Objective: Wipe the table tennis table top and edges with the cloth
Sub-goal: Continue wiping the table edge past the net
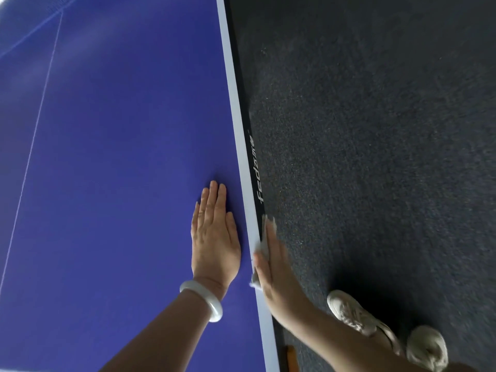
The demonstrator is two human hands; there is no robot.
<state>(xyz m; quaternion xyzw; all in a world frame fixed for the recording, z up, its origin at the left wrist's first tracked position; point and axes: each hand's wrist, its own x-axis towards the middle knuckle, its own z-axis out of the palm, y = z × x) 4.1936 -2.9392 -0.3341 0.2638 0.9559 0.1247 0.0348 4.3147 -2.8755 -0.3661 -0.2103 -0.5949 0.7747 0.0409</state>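
Table top (120,183): blue, filling the left of the view; 1 thin white line (35,130) runs along it well left of the hands; a broad white border stripe (241,146) follows its right side.
Side edge (257,178): a narrow black band just below the white stripe, with pale lettering printed along it, only partly readable.
Left hand (214,237): lies flat, palm down, on the blue surface just beside the white stripe; its fingers are straight and close together; it holds nothing.
Bangle (204,299): 1 smooth white ring round the left wrist.
Right hand (273,267): set against the black side edge with its fingers (271,232) straight and pointing along the edge; the flat of the hand presses the cloth to the edge rather than curling round it; the thumb lies near the white stripe, its exact contact blurred.
Cloth (264,237): pale and crumpled, sandwiched between the right hand and the table's side edge; bits of it show past the fingertips and again near the wrist.
Floor (375,130): dark speckled carpet to the right of the table.
Shoes (351,312): 2 pale trainers on the carpet at lower right, near the right forearm.
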